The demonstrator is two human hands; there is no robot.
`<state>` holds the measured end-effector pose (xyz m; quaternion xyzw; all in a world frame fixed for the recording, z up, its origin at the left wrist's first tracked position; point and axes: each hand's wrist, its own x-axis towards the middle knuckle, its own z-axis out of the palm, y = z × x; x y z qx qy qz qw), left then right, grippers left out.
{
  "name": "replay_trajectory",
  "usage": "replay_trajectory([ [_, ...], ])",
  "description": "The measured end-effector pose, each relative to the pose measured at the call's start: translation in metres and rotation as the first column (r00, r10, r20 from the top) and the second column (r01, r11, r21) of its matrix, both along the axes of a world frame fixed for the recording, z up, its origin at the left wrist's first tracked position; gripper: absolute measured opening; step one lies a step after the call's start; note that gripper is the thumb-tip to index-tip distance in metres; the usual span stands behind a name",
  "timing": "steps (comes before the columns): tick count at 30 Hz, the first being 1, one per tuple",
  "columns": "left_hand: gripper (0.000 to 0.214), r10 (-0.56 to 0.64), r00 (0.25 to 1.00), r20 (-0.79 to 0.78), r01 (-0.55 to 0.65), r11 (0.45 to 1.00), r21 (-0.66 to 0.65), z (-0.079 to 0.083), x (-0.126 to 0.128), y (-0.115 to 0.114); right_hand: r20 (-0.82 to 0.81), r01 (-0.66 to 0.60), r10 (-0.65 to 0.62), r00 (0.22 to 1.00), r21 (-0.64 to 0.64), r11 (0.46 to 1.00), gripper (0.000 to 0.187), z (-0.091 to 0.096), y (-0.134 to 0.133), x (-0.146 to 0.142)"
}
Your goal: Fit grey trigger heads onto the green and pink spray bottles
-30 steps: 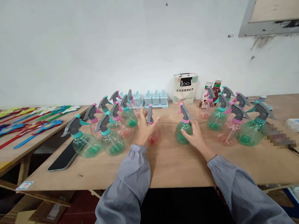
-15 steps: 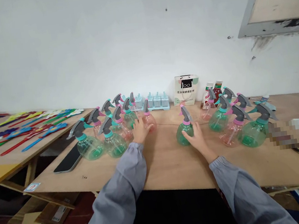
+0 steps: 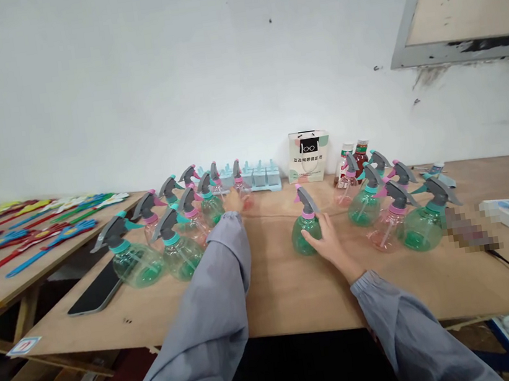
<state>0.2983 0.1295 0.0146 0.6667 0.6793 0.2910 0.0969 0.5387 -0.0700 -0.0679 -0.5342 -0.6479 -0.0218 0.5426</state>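
One pink bottle (image 3: 246, 197) farther back

A passage over the bare brown wooden tabletop (image 3: 275, 269) runs inward from the front edge, bounded left by the grey-sleeved left forearm (image 3: 212, 296) and right by the round, translucent green plastic spray bottle (image 3: 306, 237) with the right hand (image 3: 327, 240) around it. A light-blue plastic mould rack (image 3: 266, 178) and upright cream paper bag (image 3: 309, 157) obstruct its far end. Closely spaced green and pink spray bottles (image 3: 182, 255) obstruct the left side; a similar right-hand cluster (image 3: 382, 231) obstructs the other.
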Motion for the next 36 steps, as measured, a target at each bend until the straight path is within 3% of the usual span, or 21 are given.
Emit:
replay_trajectory([
  [4, 0.062, -0.008, 0.999, 0.047, 0.008, 1.000, 0.003, 0.003, 0.002, 0.003, 0.003, -0.017, 0.017, 1.000, -0.005, 1.000, 0.044, 0.003, -0.003, -0.002],
  [7, 0.073, -0.017, 0.995, 0.103, 0.013, 0.999, 0.035, 0.005, 0.003, -0.007, 0.000, -0.018, 0.018, 1.000, 0.001, 1.000, 0.044, 0.003, -0.004, -0.003],
  [11, 0.051, -0.177, 0.968, 0.177, 0.144, 0.972, 0.188, 0.003, 0.008, -0.043, -0.031, -0.006, 0.006, 1.000, 0.004, 1.000, 0.046, 0.002, -0.002, -0.007],
  [14, 0.048, -0.452, 0.869, 0.199, 0.387, 0.874, 0.294, -0.005, 0.020, -0.087, -0.065, -0.013, 0.013, 0.998, -0.005, 1.000, 0.054, 0.001, -0.001, -0.015],
  [16, 0.053, -0.705, 0.659, 0.263, 0.617, 0.706, 0.347, -0.011, 0.032, -0.118, -0.070, -0.039, 0.038, 0.997, -0.013, 0.999, 0.058, 0.000, 0.000, -0.022],
  [18, 0.081, -0.784, 0.529, 0.325, 0.678, 0.621, 0.393, -0.016, 0.045, -0.145, -0.049, -0.090, 0.089, 0.995, -0.011, 0.996, 0.059, -0.001, 0.000, -0.031],
  [19, 0.095, -0.785, 0.510, 0.351, 0.667, 0.619, 0.414, -0.017, 0.052, -0.155, -0.036, -0.120, 0.119, 0.992, -0.011, 0.993, 0.059, -0.002, 0.000, -0.035],
  [21, 0.102, -0.736, 0.534, 0.417, 0.578, 0.677, 0.455, -0.017, 0.061, -0.167, -0.019, -0.182, 0.182, 0.983, -0.030, 0.983, 0.061, -0.001, 0.000, -0.043],
  [23, 0.093, -0.669, 0.559, 0.490, 0.484, 0.743, 0.463, -0.015, 0.064, -0.170, -0.010, -0.245, 0.245, 0.969, -0.080, 0.966, 0.064, 0.005, -0.005, -0.047],
  [25, 0.083, -0.643, 0.537, 0.546, 0.478, 0.765, 0.431, -0.013, 0.062, -0.168, 0.002, -0.270, 0.272, 0.962, -0.099, 0.958, 0.061, 0.016, -0.015, -0.041],
  [27, 0.081, -0.648, 0.501, 0.574, 0.528, 0.754, 0.391, -0.012, 0.056, -0.166, 0.010, -0.193, 0.193, 0.981, -0.022, 0.981, 0.050, 0.030, -0.032, -0.023],
  [29, 0.076, -0.642, 0.496, 0.584, 0.544, 0.754, 0.368, -0.012, 0.048, -0.165, -0.042, 0.030, -0.024, 0.999, 0.144, 0.989, 0.038, 0.043, -0.053, 0.008],
  [30, 0.072, -0.634, 0.501, 0.589, 0.536, 0.761, 0.364, -0.012, 0.044, -0.165, -0.101, 0.185, -0.163, 0.981, 0.266, 0.946, 0.036, 0.048, -0.063, 0.027],
  [31, 0.067, -0.631, 0.498, 0.595, 0.536, 0.763, 0.361, -0.012, 0.041, -0.165, -0.204, 0.362, -0.304, 0.931, 0.399, 0.842, 0.036, 0.051, -0.072, 0.047],
  [33, 0.064, -0.648, 0.464, 0.604, 0.576, 0.739, 0.351, -0.011, 0.036, -0.166, -0.371, 0.601, -0.473, 0.799, 0.453, 0.658, 0.043, 0.053, -0.084, 0.086],
  [36, 0.064, -0.695, 0.420, 0.584, 0.641, 0.682, 0.352, -0.010, 0.031, -0.165, -0.361, 0.678, -0.574, 0.735, 0.361, 0.641, 0.056, 0.043, -0.086, 0.130],
])
